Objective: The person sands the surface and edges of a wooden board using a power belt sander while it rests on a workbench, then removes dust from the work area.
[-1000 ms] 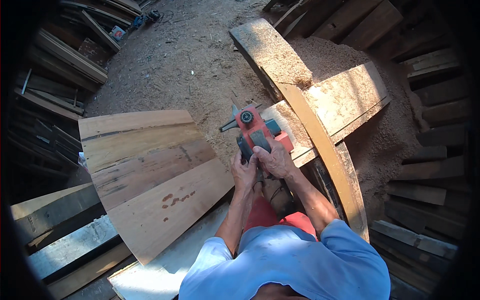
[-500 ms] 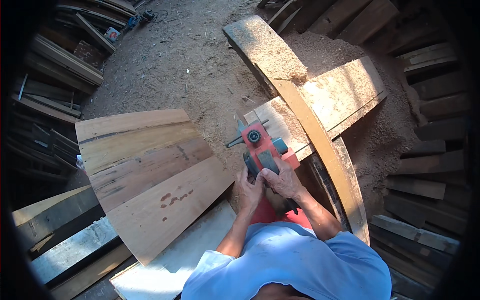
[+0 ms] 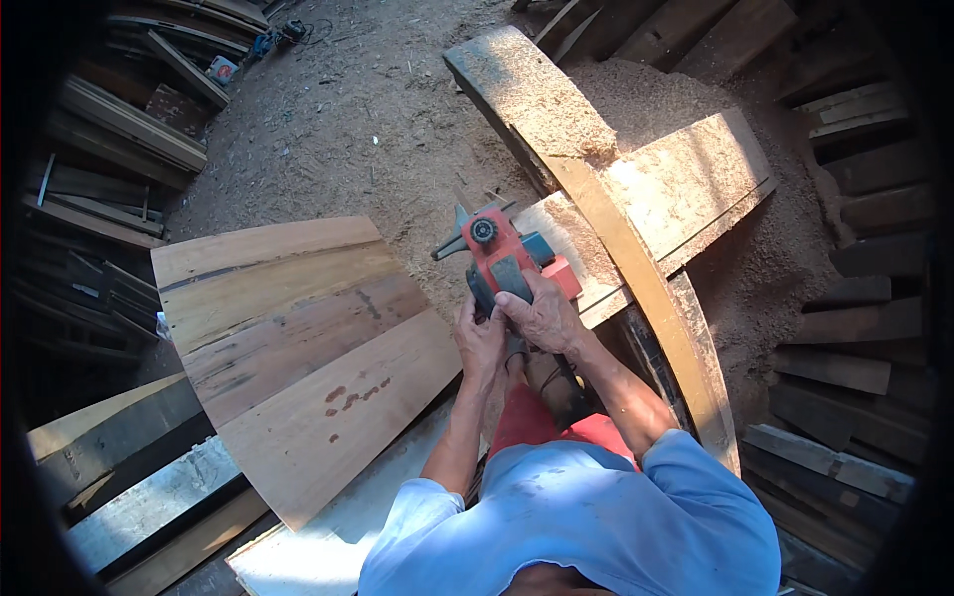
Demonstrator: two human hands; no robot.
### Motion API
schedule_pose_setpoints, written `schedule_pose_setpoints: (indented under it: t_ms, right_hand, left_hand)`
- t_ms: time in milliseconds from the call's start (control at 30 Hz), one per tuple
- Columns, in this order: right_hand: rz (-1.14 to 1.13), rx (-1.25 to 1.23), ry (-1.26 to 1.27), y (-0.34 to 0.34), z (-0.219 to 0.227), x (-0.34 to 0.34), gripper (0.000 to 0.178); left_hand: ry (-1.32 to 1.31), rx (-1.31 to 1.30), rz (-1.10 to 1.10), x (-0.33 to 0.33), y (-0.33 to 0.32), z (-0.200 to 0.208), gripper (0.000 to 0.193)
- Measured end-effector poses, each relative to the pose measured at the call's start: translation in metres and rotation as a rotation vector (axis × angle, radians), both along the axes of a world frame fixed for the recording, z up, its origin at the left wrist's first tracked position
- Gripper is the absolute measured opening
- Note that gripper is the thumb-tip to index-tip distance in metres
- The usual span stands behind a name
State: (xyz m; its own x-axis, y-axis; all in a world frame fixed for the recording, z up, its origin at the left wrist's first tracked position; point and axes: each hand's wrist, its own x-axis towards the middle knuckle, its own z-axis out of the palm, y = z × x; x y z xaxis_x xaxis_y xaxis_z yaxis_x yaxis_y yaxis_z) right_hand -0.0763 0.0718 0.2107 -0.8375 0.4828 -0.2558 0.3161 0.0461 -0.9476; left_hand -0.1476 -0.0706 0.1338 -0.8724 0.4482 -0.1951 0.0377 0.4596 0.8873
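Observation:
A red electric hand planer (image 3: 505,248) with a black round knob and dark handle is held up in front of my body. My left hand (image 3: 481,343) is closed round its dark rear part. Across the dark handle lies my right hand (image 3: 545,316), fingers wrapped and thumb reaching toward the left hand. The planer's underside is hidden. Just right of it, a pale wide board (image 3: 686,189) coated with shavings runs away to the upper right. A long curved plank (image 3: 621,238) crosses over that board.
To the left lies a panel of joined boards (image 3: 308,338) with dark red spots. A whitish sheet (image 3: 328,541) sits below it. Sawdust covers the ground (image 3: 328,129). Stacked planks (image 3: 855,323) line the right, more timber (image 3: 129,119) the left. A power tool (image 3: 292,32) lies far left.
Both hands have carried the planer a little left and farther from my body, tilting it slightly. My forearms are stretched out more. The boards stay in place.

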Motion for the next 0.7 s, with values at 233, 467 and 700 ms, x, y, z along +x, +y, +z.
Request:
schedule_pose_setpoints:
  t_ms: [233,467,700]
  right_hand:
    - [0.08,0.07,0.054,0.009,-0.008,-0.056,0.066]
    - [0.218,-0.094,0.017,-0.061,-0.017,0.0,0.067]
    - [0.209,-0.074,-0.057,-0.105,-0.052,0.031,0.063]
  left_hand:
    - [-0.062,0.097,-0.008,-0.062,0.003,-0.015,0.054]
    - [-0.077,0.002,0.129,0.023,-0.081,0.009,0.051]
    - [-0.17,-0.186,0.111,0.06,-0.137,-0.013,0.055]
